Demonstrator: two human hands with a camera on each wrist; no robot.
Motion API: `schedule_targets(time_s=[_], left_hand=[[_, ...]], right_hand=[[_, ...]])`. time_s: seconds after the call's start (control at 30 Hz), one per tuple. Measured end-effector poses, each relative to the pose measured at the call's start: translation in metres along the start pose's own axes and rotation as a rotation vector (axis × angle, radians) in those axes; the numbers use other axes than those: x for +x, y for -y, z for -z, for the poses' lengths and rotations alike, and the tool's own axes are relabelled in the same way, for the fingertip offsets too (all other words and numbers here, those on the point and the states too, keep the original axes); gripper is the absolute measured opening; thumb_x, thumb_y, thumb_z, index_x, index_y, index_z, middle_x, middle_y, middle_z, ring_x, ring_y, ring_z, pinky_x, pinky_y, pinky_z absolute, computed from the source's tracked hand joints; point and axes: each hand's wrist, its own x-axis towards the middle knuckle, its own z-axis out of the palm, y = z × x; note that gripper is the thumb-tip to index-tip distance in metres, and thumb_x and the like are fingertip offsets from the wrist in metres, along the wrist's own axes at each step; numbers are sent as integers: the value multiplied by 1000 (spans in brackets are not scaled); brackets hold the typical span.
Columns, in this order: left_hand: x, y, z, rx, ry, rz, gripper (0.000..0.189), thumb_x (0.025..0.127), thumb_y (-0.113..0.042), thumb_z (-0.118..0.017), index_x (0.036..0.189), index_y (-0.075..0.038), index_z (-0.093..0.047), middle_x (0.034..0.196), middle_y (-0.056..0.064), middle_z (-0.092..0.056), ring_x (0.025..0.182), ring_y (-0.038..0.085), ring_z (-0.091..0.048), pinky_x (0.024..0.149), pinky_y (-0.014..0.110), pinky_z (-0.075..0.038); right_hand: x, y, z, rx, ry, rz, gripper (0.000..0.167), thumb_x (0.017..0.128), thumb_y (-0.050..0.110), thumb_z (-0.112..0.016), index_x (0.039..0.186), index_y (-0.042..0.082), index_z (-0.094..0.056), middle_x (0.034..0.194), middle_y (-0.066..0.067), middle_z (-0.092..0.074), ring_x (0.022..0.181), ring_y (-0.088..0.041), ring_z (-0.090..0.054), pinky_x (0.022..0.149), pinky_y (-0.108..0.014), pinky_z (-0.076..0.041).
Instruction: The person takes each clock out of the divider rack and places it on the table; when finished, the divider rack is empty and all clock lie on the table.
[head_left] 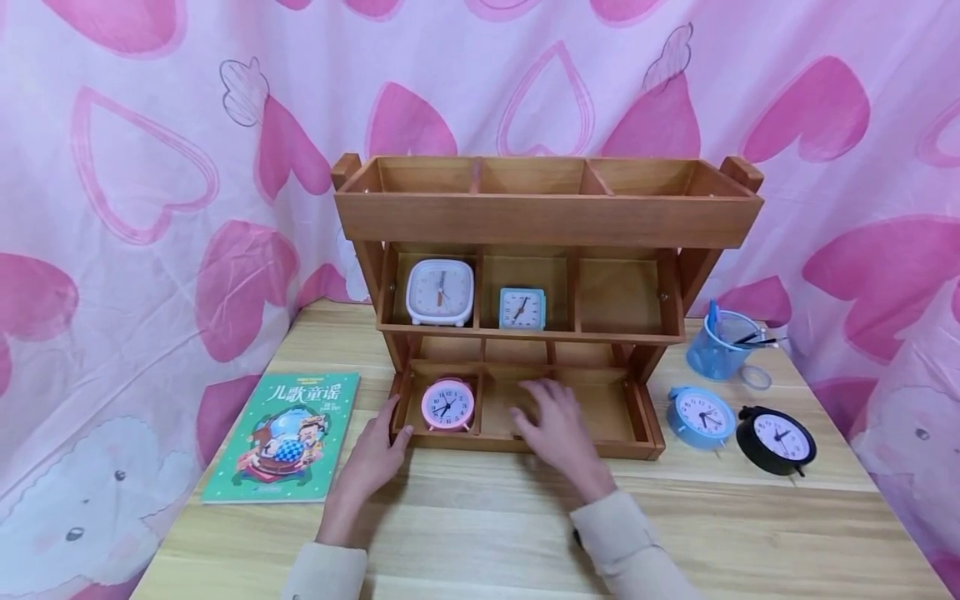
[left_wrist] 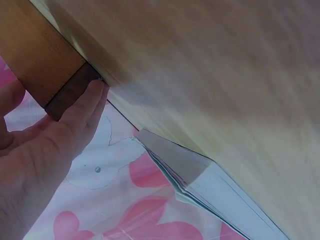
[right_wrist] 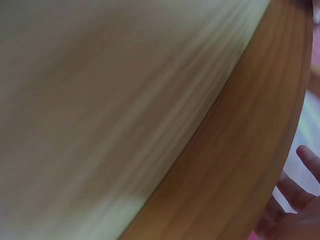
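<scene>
A three-tier wooden shelf (head_left: 547, 221) with divided compartments stands on the table. My left hand (head_left: 371, 457) holds its bottom left corner, thumb at the front and fingers along the side; the left wrist view shows the fingers against the dark wooden end. Over the bottom middle compartment is my right hand (head_left: 557, 429), fingers spread, with nothing seen in it. A pink round alarm clock (head_left: 447, 406) sits in the bottom left compartment. In the middle tier, a white clock (head_left: 440, 292) occupies the left compartment and a light-blue square clock (head_left: 522, 309) the centre one.
To the shelf's right are a blue round alarm clock (head_left: 701, 418), a black alarm clock (head_left: 777, 442), a blue mesh pen holder (head_left: 712, 354) and a roll of tape (head_left: 755, 377). A green children's book (head_left: 285, 437) lies at left. A pink heart-patterned curtain (head_left: 480, 75) hangs behind.
</scene>
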Motion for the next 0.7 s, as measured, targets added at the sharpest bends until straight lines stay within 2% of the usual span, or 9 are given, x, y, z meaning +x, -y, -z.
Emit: schedule_targets(time_s=[0.17, 0.23, 0.37, 0.5, 0.7], left_hand=[[1, 2, 0, 0, -2, -4, 66, 103, -28, -51, 159, -13, -19, 154, 28, -33, 139, 48, -36, 107, 64, -36], [1, 2, 0, -6, -2, -10, 65, 103, -28, -51, 159, -12, -20, 154, 29, -33, 139, 48, -36, 108, 64, -36], [1, 2, 0, -10, 6, -18, 65, 104, -28, -50, 159, -12, -19, 153, 30, -34, 139, 48, -36, 108, 64, -36], [0, 1, 1, -11, 10, -23, 65, 104, -28, -50, 159, -12, -19, 152, 30, -35, 138, 49, -38, 107, 64, -37], [-2, 2, 4, -6, 3, -46, 63, 104, -28, -49, 158, -11, -20, 150, 31, -37, 137, 49, -39, 107, 64, -36]], right_hand=[[25, 44, -35, -78, 132, 101, 50, 89, 46, -66, 132, 19, -62, 134, -9, -57, 124, -33, -48, 105, -53, -41], [32, 54, -46, -132, 150, 129, 52, 88, 49, -65, 131, 20, -63, 129, -8, -60, 122, -32, -48, 104, -52, -41], [38, 65, -62, -258, 170, 90, 62, 85, 61, -64, 131, 20, -63, 125, -8, -62, 124, -31, -45, 104, -52, -40], [40, 76, -70, -313, 176, 18, 80, 77, 74, -64, 133, 17, -59, 127, -12, -61, 127, -35, -42, 104, -56, -38], [45, 90, -76, -315, 136, -18, 78, 71, 66, -74, 127, 12, -62, 116, -15, -63, 119, -36, -43, 104, -57, -36]])
